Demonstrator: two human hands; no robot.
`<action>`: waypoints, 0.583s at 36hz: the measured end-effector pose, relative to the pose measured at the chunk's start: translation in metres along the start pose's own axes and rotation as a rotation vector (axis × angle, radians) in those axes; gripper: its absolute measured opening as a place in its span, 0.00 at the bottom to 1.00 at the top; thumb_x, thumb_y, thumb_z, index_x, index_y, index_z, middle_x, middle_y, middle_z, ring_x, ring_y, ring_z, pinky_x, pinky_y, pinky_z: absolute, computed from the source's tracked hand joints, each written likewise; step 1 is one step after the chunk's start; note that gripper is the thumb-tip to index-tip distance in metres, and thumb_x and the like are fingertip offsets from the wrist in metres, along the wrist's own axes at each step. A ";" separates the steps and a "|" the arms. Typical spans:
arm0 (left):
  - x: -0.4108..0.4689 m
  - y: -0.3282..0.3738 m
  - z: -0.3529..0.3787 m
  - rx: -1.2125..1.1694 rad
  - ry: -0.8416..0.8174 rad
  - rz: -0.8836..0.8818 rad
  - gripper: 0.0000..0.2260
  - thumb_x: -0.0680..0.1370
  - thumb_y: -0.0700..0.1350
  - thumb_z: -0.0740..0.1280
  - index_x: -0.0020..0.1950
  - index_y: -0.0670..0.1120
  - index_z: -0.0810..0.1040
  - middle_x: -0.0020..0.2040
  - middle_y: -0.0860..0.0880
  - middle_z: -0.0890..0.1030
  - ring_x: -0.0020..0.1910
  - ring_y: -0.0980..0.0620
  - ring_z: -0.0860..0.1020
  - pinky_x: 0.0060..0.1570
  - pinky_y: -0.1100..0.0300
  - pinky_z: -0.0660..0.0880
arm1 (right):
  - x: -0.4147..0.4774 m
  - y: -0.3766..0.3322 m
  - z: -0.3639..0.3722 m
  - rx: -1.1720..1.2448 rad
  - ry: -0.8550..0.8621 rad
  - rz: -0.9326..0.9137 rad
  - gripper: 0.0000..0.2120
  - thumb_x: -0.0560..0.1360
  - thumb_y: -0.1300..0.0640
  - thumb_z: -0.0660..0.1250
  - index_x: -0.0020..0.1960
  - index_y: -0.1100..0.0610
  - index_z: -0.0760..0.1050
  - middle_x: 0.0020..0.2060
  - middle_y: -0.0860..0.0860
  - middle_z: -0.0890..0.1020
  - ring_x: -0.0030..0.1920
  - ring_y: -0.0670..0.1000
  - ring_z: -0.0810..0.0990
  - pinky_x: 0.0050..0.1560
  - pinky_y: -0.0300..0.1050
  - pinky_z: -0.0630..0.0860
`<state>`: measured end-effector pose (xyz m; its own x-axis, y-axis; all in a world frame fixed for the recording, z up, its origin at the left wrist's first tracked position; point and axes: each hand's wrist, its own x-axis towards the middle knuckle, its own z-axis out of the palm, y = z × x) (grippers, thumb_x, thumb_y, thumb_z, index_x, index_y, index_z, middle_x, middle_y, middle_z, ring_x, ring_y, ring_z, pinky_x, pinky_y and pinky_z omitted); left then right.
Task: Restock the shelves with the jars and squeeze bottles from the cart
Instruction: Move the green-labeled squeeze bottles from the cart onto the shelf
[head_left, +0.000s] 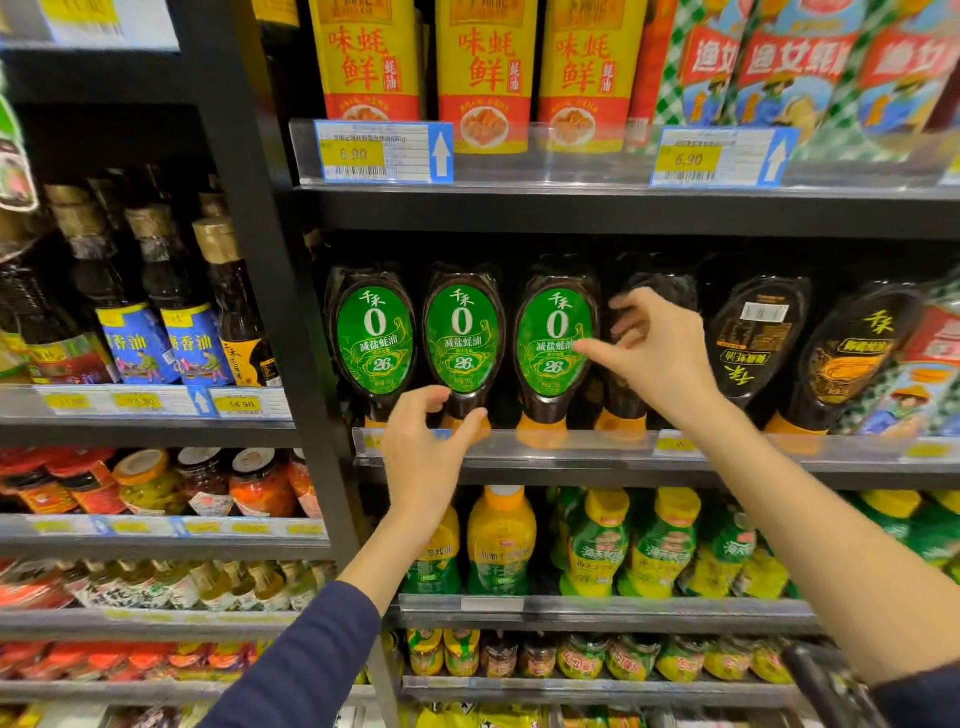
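Three dark squeeze bottles with green oval labels stand cap-down on the middle shelf: a left one, a middle one and a right one. My left hand hovers open just below the middle bottle, fingers spread near its orange cap. My right hand is open at the right bottle's side, thumb near its label, fingers reaching toward a dark bottle behind it. Neither hand holds anything.
More dark bottles with black and gold labels stand to the right. Yellow pouches fill the shelf above, yellow-green bottles the shelf below. Glass bottles and jars fill the left bay. A cart handle shows at bottom right.
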<state>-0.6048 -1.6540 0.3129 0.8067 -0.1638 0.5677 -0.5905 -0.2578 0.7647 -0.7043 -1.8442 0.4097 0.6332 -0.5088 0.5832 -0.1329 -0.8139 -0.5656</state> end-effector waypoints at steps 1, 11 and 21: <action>-0.003 0.004 0.003 -0.009 -0.029 0.028 0.17 0.70 0.50 0.74 0.54 0.45 0.77 0.49 0.54 0.77 0.51 0.55 0.76 0.49 0.74 0.66 | 0.006 -0.003 -0.006 -0.006 -0.003 -0.058 0.26 0.63 0.49 0.77 0.56 0.59 0.76 0.40 0.52 0.79 0.40 0.53 0.79 0.47 0.51 0.78; -0.004 0.032 0.055 0.318 -0.314 0.027 0.31 0.72 0.63 0.66 0.69 0.46 0.71 0.58 0.47 0.81 0.58 0.47 0.78 0.53 0.49 0.76 | 0.051 -0.017 -0.028 -0.445 -0.304 -0.329 0.29 0.72 0.49 0.68 0.71 0.51 0.65 0.67 0.53 0.73 0.70 0.56 0.67 0.71 0.60 0.57; 0.010 0.034 0.072 0.425 -0.296 -0.121 0.28 0.71 0.64 0.66 0.64 0.48 0.72 0.55 0.48 0.82 0.56 0.44 0.79 0.48 0.49 0.75 | 0.064 -0.010 -0.029 -0.297 -0.401 -0.280 0.29 0.68 0.47 0.72 0.68 0.45 0.69 0.65 0.51 0.76 0.67 0.59 0.70 0.67 0.58 0.68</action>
<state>-0.6158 -1.7328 0.3226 0.8762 -0.3550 0.3260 -0.4820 -0.6445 0.5935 -0.6841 -1.8767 0.4695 0.9073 -0.1636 0.3873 -0.0908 -0.9757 -0.1995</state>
